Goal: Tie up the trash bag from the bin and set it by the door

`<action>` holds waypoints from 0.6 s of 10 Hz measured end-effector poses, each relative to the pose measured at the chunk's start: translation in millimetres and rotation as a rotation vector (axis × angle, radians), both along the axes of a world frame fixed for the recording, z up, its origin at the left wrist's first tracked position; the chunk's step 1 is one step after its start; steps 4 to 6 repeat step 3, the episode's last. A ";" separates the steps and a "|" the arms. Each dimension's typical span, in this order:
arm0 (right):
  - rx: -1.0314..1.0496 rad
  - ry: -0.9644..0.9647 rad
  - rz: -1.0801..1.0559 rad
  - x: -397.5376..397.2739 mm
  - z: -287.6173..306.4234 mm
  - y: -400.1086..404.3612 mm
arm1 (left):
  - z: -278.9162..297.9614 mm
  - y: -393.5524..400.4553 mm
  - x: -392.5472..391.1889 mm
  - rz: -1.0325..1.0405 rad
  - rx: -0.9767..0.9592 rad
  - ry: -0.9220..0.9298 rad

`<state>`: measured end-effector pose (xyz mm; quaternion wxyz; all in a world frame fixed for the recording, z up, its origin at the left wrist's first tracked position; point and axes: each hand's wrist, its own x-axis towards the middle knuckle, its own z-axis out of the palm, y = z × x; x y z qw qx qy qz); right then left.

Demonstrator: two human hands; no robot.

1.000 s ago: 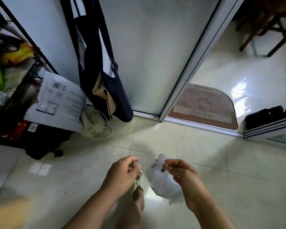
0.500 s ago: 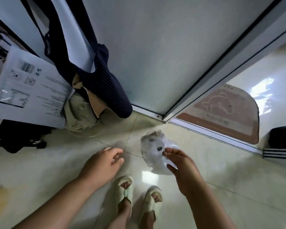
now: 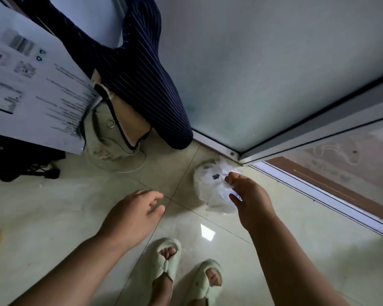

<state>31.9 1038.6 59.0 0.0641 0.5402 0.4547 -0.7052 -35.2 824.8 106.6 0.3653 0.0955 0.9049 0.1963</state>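
Note:
A small translucent white trash bag (image 3: 210, 191) rests on the tiled floor, just below the lower corner of the frosted sliding door (image 3: 274, 74). My right hand (image 3: 251, 200) reaches down to it, with fingertips and thumb pinching the crumpled plastic at the bag's top right. My left hand (image 3: 132, 215) hovers over the floor to the left of the bag, apart from it, fingers spread and holding nothing.
A dark striped bag (image 3: 142, 85) hangs beside the door, with a beige hat (image 3: 106, 142) and a white labelled package (image 3: 31, 85) to its left. The door track (image 3: 318, 195) and a brown mat (image 3: 341, 168) lie at the right. My slippered feet (image 3: 164, 261) stand below.
I have bent lower, and my right hand has carried the bag forward and down to the floor at the door's corner. My left hand let go earlier and stays open.

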 end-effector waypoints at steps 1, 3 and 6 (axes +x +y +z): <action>-0.030 -0.032 -0.054 -8.1 -11.1 -2.5 | -4.3 -3.5 -1.9 -0.001 -0.004 0.010; -0.090 -0.062 -0.093 -11.1 -3.1 2.4 | -2.5 1.5 -5.8 0.021 0.028 -0.002; -0.090 -0.062 -0.093 -11.1 -3.1 2.4 | -2.5 1.5 -5.8 0.021 0.028 -0.002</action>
